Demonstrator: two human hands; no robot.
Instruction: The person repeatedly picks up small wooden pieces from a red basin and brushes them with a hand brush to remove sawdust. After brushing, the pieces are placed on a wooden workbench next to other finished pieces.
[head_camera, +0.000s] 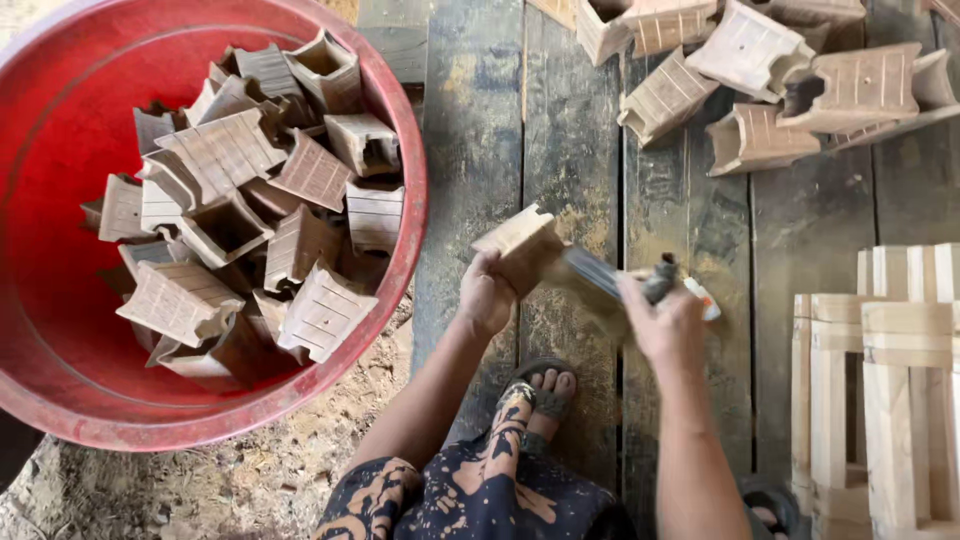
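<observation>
- Pale wood, a small hollow block (520, 245), is pinched in the fingers (478, 272) of the left hand (487, 295), above the dark plank bench near its near edge.
- A blurred tool (620, 280) with a dark handle is wrapped by the closed fingers of the right hand (668, 322) and laid against the block.
- The block is judged light, stiff and rough, not fragile; it is best gripped across its flat outer walls.
- About twenty like blocks are heaped in one red basin (405, 225) at the bench's left edge; about eight (760, 50) lie at the far right corner.
- Pale frames (885, 390) are stacked at the right edge.
</observation>
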